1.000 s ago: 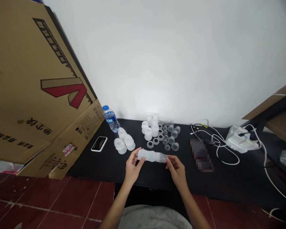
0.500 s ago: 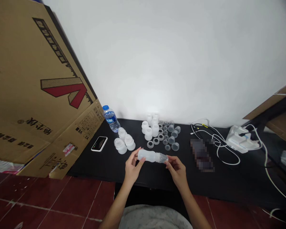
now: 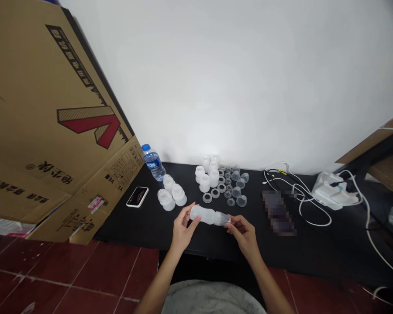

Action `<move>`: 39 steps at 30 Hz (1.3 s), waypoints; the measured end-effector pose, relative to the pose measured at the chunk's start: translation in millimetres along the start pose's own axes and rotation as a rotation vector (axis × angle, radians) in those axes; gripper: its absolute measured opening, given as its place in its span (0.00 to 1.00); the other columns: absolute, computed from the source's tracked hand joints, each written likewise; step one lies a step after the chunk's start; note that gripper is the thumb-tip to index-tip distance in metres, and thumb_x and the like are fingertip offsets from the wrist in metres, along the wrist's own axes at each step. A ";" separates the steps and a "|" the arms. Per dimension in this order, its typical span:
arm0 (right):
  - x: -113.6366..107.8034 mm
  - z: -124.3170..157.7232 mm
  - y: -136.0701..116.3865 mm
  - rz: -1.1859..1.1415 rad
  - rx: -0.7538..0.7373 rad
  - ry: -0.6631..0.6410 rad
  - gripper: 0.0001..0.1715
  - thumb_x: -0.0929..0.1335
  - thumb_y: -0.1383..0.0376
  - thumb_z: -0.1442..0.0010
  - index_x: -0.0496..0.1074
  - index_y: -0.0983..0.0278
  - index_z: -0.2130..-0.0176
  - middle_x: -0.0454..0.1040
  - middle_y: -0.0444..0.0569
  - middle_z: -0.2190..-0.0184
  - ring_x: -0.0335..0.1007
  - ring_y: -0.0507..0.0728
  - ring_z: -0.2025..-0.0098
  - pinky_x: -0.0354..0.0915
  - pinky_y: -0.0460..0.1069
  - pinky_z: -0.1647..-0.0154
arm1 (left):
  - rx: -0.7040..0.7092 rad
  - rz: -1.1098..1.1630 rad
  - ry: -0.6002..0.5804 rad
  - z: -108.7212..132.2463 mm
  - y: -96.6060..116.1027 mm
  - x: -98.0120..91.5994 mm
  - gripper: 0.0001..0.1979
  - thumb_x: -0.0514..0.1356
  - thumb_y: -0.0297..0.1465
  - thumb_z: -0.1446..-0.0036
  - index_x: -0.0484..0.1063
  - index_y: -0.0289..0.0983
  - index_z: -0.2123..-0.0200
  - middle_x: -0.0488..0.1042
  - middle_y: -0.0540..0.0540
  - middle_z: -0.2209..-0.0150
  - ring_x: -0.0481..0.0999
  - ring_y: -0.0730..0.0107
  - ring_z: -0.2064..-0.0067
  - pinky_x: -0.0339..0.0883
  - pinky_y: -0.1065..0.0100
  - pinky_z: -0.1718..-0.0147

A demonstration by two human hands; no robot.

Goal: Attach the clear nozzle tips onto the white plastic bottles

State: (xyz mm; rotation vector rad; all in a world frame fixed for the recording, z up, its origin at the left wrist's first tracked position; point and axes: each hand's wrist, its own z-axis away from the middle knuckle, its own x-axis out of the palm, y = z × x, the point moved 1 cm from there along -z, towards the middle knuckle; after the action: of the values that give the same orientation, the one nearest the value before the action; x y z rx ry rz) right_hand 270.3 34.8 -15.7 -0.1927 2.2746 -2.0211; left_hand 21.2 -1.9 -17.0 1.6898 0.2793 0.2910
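Both my hands hold a frosted plastic bottle (image 3: 207,215) lying sideways above the black table. My left hand (image 3: 183,229) wraps around its white body. My right hand (image 3: 244,235) pinches the clear tapered end (image 3: 222,218) between its fingers and thumb. Just beyond the hands stand several frosted white bottle parts (image 3: 168,195), with more (image 3: 205,176) beside clear cups (image 3: 236,183) and clear rings (image 3: 215,193). My fingers hide part of the bottle's clear end.
The black table (image 3: 140,231) stands against a white wall. On it are a water bottle (image 3: 153,162), a phone (image 3: 137,196), a pixelated object (image 3: 278,212), tangled cables (image 3: 298,192) and a white device (image 3: 332,194). A large cardboard sheet (image 3: 62,122) leans at left.
The view has shifted slightly. Both hands keep their hold on the bottle, which has barely moved.
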 end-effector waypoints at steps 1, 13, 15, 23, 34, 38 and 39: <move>0.5 0.3 -0.2 0.002 0.011 -0.011 0.20 0.80 0.48 0.38 0.82 0.61 0.60 0.77 0.45 0.72 0.74 0.55 0.72 0.70 0.49 0.69 | 0.001 0.000 -0.002 -0.7 -0.2 0.1 0.28 0.73 0.45 0.39 0.78 0.39 0.40 0.84 0.37 0.42 0.85 0.50 0.41 0.79 0.52 0.39; -4.7 -9.1 1.7 -0.108 0.020 0.125 0.27 0.78 0.49 0.35 0.79 0.61 0.43 0.78 0.44 0.69 0.74 0.56 0.70 0.73 0.50 0.67 | 0.071 -0.140 -0.179 8.1 11.3 12.2 0.26 0.77 0.42 0.44 0.79 0.40 0.46 0.84 0.37 0.44 0.85 0.50 0.45 0.80 0.51 0.44; -5.7 -11.0 5.0 -0.140 0.046 0.134 0.29 0.78 0.48 0.34 0.77 0.62 0.42 0.77 0.44 0.71 0.74 0.56 0.72 0.73 0.50 0.69 | 0.103 -0.226 -0.243 9.9 15.5 13.4 0.24 0.77 0.39 0.44 0.79 0.41 0.46 0.84 0.38 0.44 0.85 0.50 0.45 0.79 0.51 0.43; -5.6 -4.4 4.7 -0.024 -0.060 0.125 0.22 0.76 0.50 0.32 0.81 0.60 0.45 0.82 0.48 0.67 0.78 0.59 0.69 0.77 0.52 0.67 | 0.188 -0.402 -0.254 13.8 20.0 13.1 0.23 0.76 0.35 0.43 0.79 0.45 0.44 0.83 0.42 0.44 0.82 0.50 0.42 0.75 0.50 0.40; 18.3 10.4 -10.1 0.447 -0.411 -0.398 0.28 0.61 0.68 0.22 0.78 0.50 0.34 0.82 0.54 0.38 0.81 0.62 0.45 0.77 0.63 0.40 | 0.242 -0.610 0.021 7.5 0.9 10.5 0.19 0.71 0.40 0.37 0.80 0.40 0.46 0.82 0.38 0.48 0.82 0.46 0.45 0.75 0.47 0.43; 18.8 7.2 -3.3 0.467 -0.371 -0.279 0.23 0.64 0.67 0.23 0.81 0.52 0.38 0.82 0.55 0.39 0.81 0.64 0.40 0.70 0.69 0.32 | 0.246 -0.687 0.171 5.4 -8.6 8.3 0.20 0.70 0.45 0.37 0.79 0.38 0.49 0.79 0.37 0.51 0.80 0.43 0.46 0.74 0.44 0.43; 19.0 6.5 -2.0 0.465 -0.362 -0.250 0.21 0.64 0.66 0.23 0.82 0.53 0.40 0.83 0.56 0.40 0.81 0.65 0.40 0.70 0.69 0.31 | 0.255 -0.710 0.189 5.6 -9.3 8.1 0.19 0.69 0.45 0.36 0.78 0.38 0.49 0.78 0.37 0.51 0.79 0.42 0.46 0.74 0.44 0.44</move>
State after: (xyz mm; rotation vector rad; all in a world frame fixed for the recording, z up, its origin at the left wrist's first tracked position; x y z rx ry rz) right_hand 252.7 25.3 -14.1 0.0562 2.2405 -1.2836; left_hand 30.6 -3.0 -26.6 1.6968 1.0613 -0.1243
